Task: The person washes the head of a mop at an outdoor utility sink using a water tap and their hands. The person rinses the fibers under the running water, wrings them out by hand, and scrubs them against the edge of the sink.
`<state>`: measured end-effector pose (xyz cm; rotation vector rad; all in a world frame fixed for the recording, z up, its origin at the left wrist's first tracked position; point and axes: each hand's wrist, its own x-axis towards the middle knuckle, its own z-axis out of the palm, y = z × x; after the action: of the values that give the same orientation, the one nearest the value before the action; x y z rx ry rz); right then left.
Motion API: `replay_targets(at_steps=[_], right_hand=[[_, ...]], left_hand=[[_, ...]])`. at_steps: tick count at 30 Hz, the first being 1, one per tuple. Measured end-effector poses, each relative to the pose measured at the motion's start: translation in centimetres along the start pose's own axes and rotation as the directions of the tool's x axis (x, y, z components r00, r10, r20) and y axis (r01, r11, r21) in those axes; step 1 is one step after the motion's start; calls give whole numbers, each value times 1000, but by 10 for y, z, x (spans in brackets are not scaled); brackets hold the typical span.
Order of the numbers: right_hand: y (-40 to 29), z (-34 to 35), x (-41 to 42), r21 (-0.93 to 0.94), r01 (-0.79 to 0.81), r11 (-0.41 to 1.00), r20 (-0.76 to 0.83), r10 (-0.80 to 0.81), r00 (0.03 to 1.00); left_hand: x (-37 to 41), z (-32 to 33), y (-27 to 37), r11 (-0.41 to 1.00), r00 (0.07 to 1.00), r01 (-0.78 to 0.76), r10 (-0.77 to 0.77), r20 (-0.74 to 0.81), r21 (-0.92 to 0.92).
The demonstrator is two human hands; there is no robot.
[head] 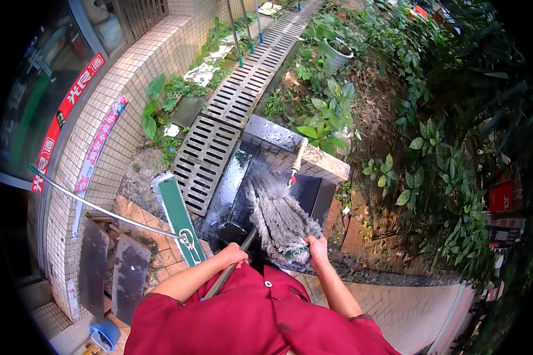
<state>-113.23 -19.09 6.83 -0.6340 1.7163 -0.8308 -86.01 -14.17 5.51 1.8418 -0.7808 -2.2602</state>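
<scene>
A wet grey string mop head (282, 217) hangs over a dark tiled outdoor basin (224, 195), just below a tap (297, 159) with a red part at its mouth. My left hand (234, 256) is closed around the mop's pole (222, 279), which runs back beside my body. With my right hand (316, 248) I grip the near right edge of the mop head, where a little green shows among the strands. Whether water runs from the tap is hard to tell. A green flat dust mop (180, 217) with a white fringe and a metal handle lies left of the basin.
A slotted drain grating (222, 120) runs away along the basin's left side, with several poles standing on it. A tiled wall (137, 75) bounds the left. Dark boards (126, 270) and a blue bucket (104, 333) are at lower left. Plants and a white pot (336, 55) lie right.
</scene>
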Motion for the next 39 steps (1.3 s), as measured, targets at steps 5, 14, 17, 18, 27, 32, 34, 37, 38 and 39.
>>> replay_targets(at_steps=[5,14,17,18,27,32,34,37,38,39], right_hand=[[-28,3,25,132,-26,991,-64,34,997],[-88,-62,133,470,-210,857,74,199,977],[-79,-78,144,478,-234,846,95,215,972],[-75,-77,138,463,-240,853,102,217,971],[18,-19,31,377,-170,910,-53,204,977],[45,-30,-38,396,-238,887,60,233,971],[39,-39,-61,432,-241,869,84,228,970],[20,-58,-80,455,-302,838,172,250,953],[16,-58,-83,454,-289,843,163,240,957],[7,-56,-87,456,-275,846,150,232,961]], left_hand=[[18,-2,0,987,1000,-22,24,12,-157],[58,6,0,969,997,-26,44,67,-245],[58,9,1,969,996,-21,40,75,-245],[58,10,-3,968,997,-10,30,76,-249],[24,-2,-42,981,1000,17,-12,29,-192],[-9,-1,-41,988,998,-32,24,58,151],[-28,-1,-29,844,988,-137,81,129,519],[-50,2,-18,665,984,-175,98,148,726],[-58,5,-8,562,986,-107,-44,159,820],[-61,9,-8,443,976,-188,-12,216,876]])
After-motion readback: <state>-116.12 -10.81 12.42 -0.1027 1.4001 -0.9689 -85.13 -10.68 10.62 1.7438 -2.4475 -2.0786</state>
